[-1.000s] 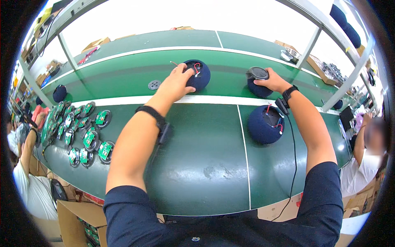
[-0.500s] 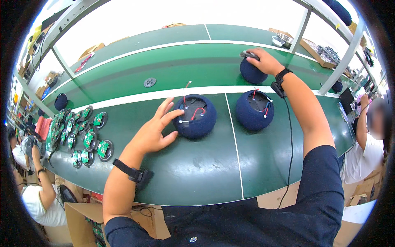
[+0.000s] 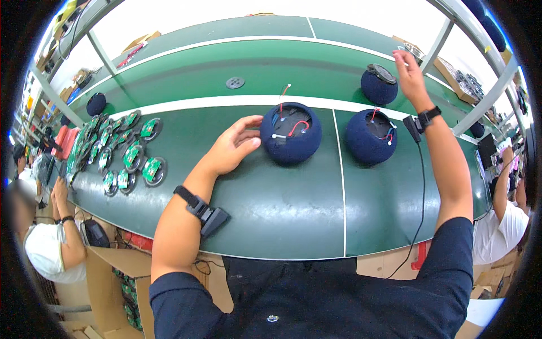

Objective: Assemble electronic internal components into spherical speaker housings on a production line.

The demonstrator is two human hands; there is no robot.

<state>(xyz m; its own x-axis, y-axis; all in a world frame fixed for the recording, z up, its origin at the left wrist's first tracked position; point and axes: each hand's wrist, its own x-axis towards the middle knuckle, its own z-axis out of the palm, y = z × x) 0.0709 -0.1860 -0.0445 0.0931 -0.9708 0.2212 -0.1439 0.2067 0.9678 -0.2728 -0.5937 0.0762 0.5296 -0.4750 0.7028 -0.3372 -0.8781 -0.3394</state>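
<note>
My left hand (image 3: 232, 148) is open, its fingers curved at the left side of a dark blue fabric-covered ball-shaped housing (image 3: 292, 140); whether they touch it I cannot tell. Red wires with white connectors rise from that housing's open top. A second blue housing (image 3: 370, 141), also open and wired, sits to the right across a white line. Farther off, on the green belt, stands a third blue housing (image 3: 378, 90) with a dark round piece (image 3: 382, 73) on top. Just right of it, my right hand (image 3: 412, 79) is raised with fingers stretched, open.
Several green circuit boards on round black parts (image 3: 153, 169) lie in a cluster at the left. A grey disc with holes (image 3: 235, 83) rests on the belt. Metal posts (image 3: 490, 93) frame the bench. Another blue ball (image 3: 96, 104) stands at far left. People work at both sides.
My right hand has let go of the dark round piece and moved off the far housing to the right. My left hand has shifted from the near housing's open top to its left side.
</note>
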